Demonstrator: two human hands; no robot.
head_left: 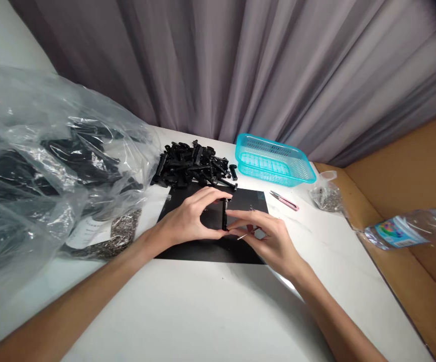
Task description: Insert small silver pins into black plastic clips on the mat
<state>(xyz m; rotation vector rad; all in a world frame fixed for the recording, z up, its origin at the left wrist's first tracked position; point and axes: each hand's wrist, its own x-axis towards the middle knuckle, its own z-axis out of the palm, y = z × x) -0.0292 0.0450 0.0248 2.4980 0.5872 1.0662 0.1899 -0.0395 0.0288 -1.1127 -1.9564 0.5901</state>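
Observation:
My left hand point(193, 216) is closed round a narrow black plastic part point(224, 215), gripping it upright by its two ends between thumb and fingers. My right hand point(268, 231) reaches in from the other side, its fingertips against the part's right side and lower end. Thin silvery metal pieces point(243, 236) stick out between the right fingers; their exact kind is too small to tell. Both hands are above a black mat point(210, 254). Just beyond the mat is a heap of similar black plastic parts point(191, 163), with one loose part point(233, 172) beside it.
A turquoise plastic basket point(301, 177) stands at the back right, near pink thread snips point(285, 200). Farther right are a small bag of metal pieces point(326, 196) and a plastic bottle point(401, 232) by cardboard. Large clear bags point(63, 166) crowd the left, with a bag of metal pieces point(122, 234).

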